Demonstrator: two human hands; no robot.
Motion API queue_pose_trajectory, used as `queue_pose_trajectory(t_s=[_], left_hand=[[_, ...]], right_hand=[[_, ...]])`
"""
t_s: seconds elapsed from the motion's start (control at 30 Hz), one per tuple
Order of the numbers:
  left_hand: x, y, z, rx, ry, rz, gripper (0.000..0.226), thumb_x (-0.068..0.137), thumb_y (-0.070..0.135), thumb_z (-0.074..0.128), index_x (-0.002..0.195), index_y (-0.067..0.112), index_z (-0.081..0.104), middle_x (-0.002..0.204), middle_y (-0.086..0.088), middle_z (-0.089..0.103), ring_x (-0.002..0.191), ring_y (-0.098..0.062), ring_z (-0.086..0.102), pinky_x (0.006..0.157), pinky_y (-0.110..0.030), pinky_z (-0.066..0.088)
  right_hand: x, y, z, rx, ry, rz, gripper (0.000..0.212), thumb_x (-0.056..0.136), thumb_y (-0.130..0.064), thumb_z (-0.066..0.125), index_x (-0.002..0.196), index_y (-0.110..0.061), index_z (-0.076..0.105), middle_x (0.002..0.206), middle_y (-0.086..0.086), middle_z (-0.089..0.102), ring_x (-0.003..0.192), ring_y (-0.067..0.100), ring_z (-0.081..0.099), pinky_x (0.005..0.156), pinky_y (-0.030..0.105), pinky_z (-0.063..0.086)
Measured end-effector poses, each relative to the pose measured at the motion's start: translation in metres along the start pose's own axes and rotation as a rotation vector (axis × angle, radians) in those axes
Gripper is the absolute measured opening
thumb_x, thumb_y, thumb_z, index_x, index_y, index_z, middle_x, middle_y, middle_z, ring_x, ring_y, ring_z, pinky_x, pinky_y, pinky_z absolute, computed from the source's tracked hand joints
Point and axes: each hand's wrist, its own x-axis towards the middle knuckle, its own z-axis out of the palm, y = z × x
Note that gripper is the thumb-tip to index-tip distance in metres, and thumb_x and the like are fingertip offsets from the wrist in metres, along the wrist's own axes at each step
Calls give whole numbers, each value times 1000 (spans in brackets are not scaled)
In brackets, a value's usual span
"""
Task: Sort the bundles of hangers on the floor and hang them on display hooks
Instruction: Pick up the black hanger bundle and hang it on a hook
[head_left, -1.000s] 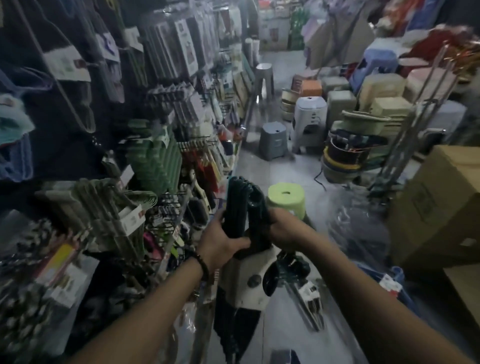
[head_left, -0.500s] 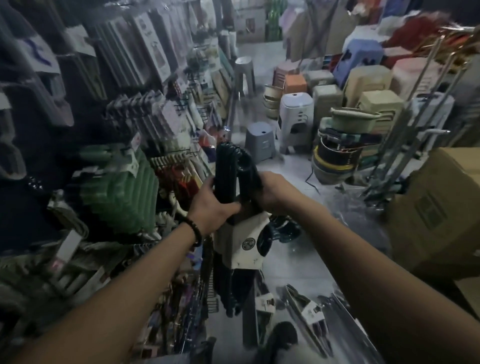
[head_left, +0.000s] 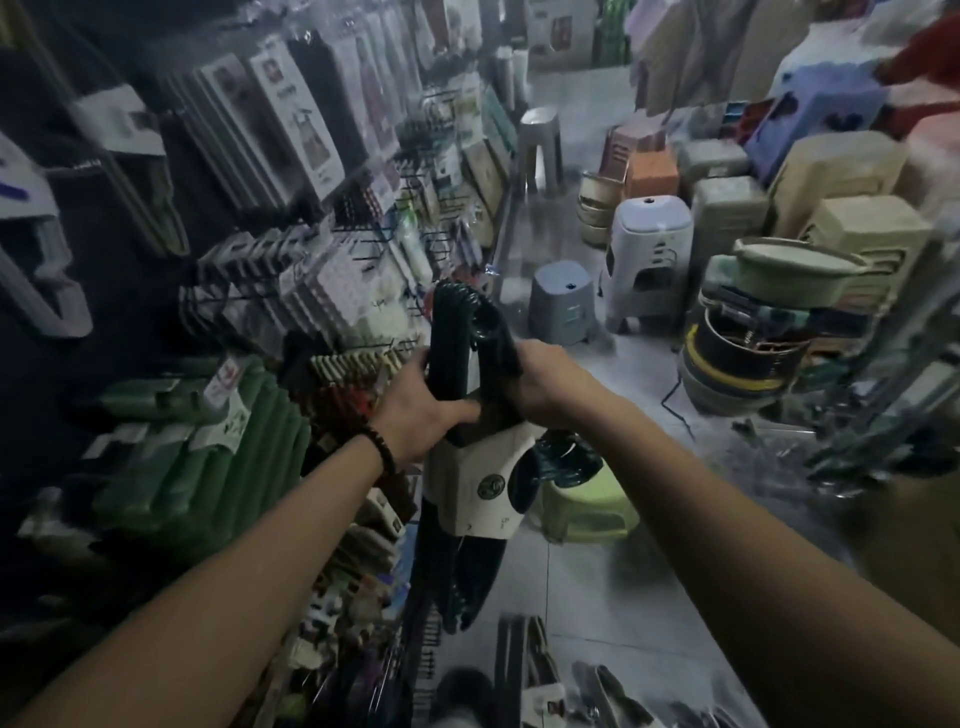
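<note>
Left hand (head_left: 422, 411), right hand (head_left: 551, 385) gripping hanger bundle (head_left: 453, 325), white label (head_left: 467, 491) unreadable

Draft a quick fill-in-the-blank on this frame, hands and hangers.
1. The left hand and right hand both grip the hanger bundle, whose card sleeve is ___.
2. The beaded bracelet is on the ___ wrist.
3. The stool nearest the bundle is light ___.
Missing: white; left; green.

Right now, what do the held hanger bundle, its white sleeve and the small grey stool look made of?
The hanger bundle: dark, glossy, likely plastic or plastic-coated; highlights on the hooks. The white sleeve: matte card or paper, printed round logo. The small grey stool: moulded plastic, dull sheen, one-piece shape.
</note>
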Motion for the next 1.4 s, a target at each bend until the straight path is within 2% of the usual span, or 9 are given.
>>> queue_pose_trajectory(t_s=[0.13,0.3,0.53,0.63,0.87,1.03,1.17,1.3,1.4], left_hand=[[61,-6,7,-17,-54,-16,75,69,12,91,128,23,45,110,3,65,102,-16,65,87,-35,59],[161,-7,-3,-102,-110,-23,95,44,37,89,129,29,47,111,1,69,102,-20,67,86,-43,61],[298,11,-53,-135,-330,-59,107,46,37,91,139,30,39,119,-3,67,107,-23,68,91,-43,60],[336,21,-64,-154,-372,-31,113,42,34,91,142,29,40,120,-3,68,108,-23,68,94,-46,61],[403,29,-80,-177,-307,-7,107,40,34,90,135,28,41,116,-3,69,105,-21,70,90,-43,62],[452,23,-95,-175,-245,25,92,44,30,91,127,16,54,111,-11,71,98,-24,73,80,-41,64],[485,35,-116,-187,-213,92,91,50,35,100,130,20,59,113,1,76,106,-16,73,93,-43,62],[513,60,-133,-103,-153,203,67,69,44,95,127,40,61,122,11,72,116,-5,67,103,-35,55],[531,89,-144,-36,-5,207,32,84,46,81,110,45,62,107,15,72,100,5,68,85,-20,55]], right_hand=[[55,19,-4,8,21,-2,15,101,-29,60,96,-14,61,103,11,68,97,33,65,73,34,44],[140,18,-17,46,50,89,18,102,-28,56,105,-14,66,105,7,68,97,28,63,83,41,52],[263,-8,-44,91,128,258,13,96,-23,63,87,-14,68,95,9,72,87,26,67,77,38,54],[294,-11,-53,50,119,263,16,95,-22,65,96,-7,70,98,15,73,93,32,68,84,46,59],[364,-19,-72,26,158,230,16,95,-24,67,97,-8,72,97,12,73,95,32,68,90,49,57],[415,-29,-94,-17,122,143,22,98,-26,63,77,-23,58,83,2,64,88,26,65,85,43,54],[470,-28,-112,2,66,15,13,96,-24,62,85,-16,64,95,9,71,92,29,67,87,48,57],[536,-17,-130,-4,25,-111,9,92,-22,60,90,-15,66,95,5,71,89,25,68,84,49,59],[590,-13,-157,-51,-3,-309,7,90,-24,55,95,-23,60,100,-1,68,92,22,65,85,46,58]])
